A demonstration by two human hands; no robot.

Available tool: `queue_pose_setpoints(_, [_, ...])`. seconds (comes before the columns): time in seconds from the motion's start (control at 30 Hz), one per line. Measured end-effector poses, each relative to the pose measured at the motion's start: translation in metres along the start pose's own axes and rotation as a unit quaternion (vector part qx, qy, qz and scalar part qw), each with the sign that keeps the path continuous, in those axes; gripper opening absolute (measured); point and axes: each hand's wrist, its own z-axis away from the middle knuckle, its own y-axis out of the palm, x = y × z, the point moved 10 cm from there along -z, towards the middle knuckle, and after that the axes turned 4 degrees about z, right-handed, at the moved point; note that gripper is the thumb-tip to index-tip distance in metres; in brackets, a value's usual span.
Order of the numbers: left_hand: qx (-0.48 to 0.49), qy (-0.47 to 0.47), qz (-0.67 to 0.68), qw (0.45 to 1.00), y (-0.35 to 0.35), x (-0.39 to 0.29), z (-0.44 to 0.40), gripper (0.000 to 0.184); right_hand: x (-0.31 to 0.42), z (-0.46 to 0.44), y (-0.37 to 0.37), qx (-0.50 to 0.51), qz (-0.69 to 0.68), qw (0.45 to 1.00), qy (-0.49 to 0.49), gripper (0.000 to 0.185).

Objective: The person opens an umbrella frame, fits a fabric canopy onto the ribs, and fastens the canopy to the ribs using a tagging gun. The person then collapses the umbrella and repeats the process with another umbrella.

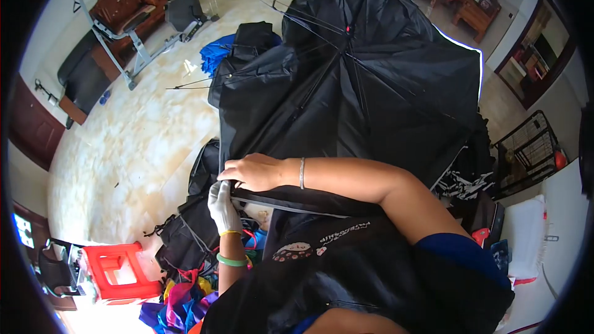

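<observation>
A large black umbrella (408, 96) is spread open in front of me, its inner side and ribs showing. Its shaft rises out of the top of the view, and several thin ribs on the left stick out bare of the cloth. At the near left corner of the canopy, my right hand (257, 172) is closed with its fingertips pinching the cloth edge. Just below it, my left hand (224, 205), in a white glove, is closed on the same edge. The fingertips of both hands meet there, and whatever small part lies between them is hidden.
Black folded cloth (185, 235) lies on the floor at left, near colourful fabric (179, 306) and a red plastic stool (114, 272). A blue bundle (216, 52) lies beyond the umbrella. Exercise equipment (133, 55) stands far left, a black wire rack (529, 148) at right.
</observation>
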Motion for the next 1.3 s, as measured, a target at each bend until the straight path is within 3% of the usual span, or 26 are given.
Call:
queue_pose_setpoints(0.13, [-0.002, 0.049, -0.053, 0.997, -0.006, 0.000, -0.001, 0.006, -0.001, -0.008, 0.030, 0.066, -0.006, 0.998, -0.001, 0.050])
queue_pose_setpoints(0.17, [0.026, 0.039, -0.033, 0.998, -0.006, 0.006, -0.002, 0.006, -0.002, -0.013, 0.029, 0.063, 0.008, 0.998, -0.012, 0.050])
queue_pose_setpoints(0.2, [0.056, 0.035, -0.012, 0.998, -0.001, 0.008, -0.004, 0.009, -0.006, -0.015, 0.040, 0.129, 0.024, 0.991, -0.007, 0.054])
queue_pose_setpoints(0.23, [0.062, 0.006, 0.062, 0.996, 0.007, 0.009, 0.001, 0.010, -0.012, -0.018, 0.052, 0.193, 0.040, 0.980, 0.001, 0.058])
queue_pose_setpoints(0.27, [0.069, -0.027, 0.136, 0.988, 0.015, 0.010, 0.009, 0.011, -0.014, -0.023, 0.056, 0.190, 0.056, 0.980, -0.010, 0.058])
queue_pose_setpoints(0.33, [0.091, -0.018, 0.132, 0.987, 0.020, 0.002, 0.018, 0.011, -0.029, -0.025, 0.067, 0.234, 0.058, 0.970, 0.025, 0.060])
queue_pose_setpoints(0.5, [0.086, 0.001, 0.068, 0.994, 0.008, 0.004, 0.017, 0.016, -0.012, -0.025, 0.053, 0.218, 0.018, 0.975, -0.048, 0.049])
queue_pose_setpoints(0.6, [0.018, 0.047, -0.040, 0.998, 0.002, -0.008, 0.019, 0.020, -0.040, -0.034, 0.055, 0.153, -0.001, 0.988, 0.019, 0.031])
queue_pose_setpoints(0.67, [-0.016, 0.070, -0.093, 0.993, -0.002, -0.011, 0.018, 0.022, -0.045, -0.033, 0.054, 0.151, -0.001, 0.987, 0.047, 0.028])
queue_pose_setpoints(0.8, [-0.034, 0.146, -0.187, 0.971, -0.004, -0.019, 0.017, 0.030, -0.043, -0.032, 0.049, 0.153, 0.002, 0.983, 0.104, 0.024])
queue_pose_setpoints(0.9, [-0.059, 0.222, -0.371, 0.900, 0.013, -0.041, 0.032, 0.045, -0.038, -0.026, 0.046, 0.172, 0.022, 0.978, 0.113, 0.023])
queue_pose_setpoints(1.03, [-0.047, 0.201, -0.394, 0.896, 0.018, -0.037, 0.030, 0.045, -0.030, -0.022, 0.046, 0.199, 0.034, 0.973, 0.115, 0.021])
queue_pose_setpoints(1.2, [-0.031, 0.179, -0.367, 0.912, 0.015, -0.035, 0.023, 0.041, -0.037, -0.019, 0.049, 0.139, 0.065, 0.982, 0.110, 0.017])
queue_pose_setpoints(1.3, [0.025, 0.141, -0.199, 0.970, 0.003, -0.005, 0.004, 0.038, -0.034, -0.020, 0.049, 0.127, 0.086, 0.984, 0.090, 0.015])
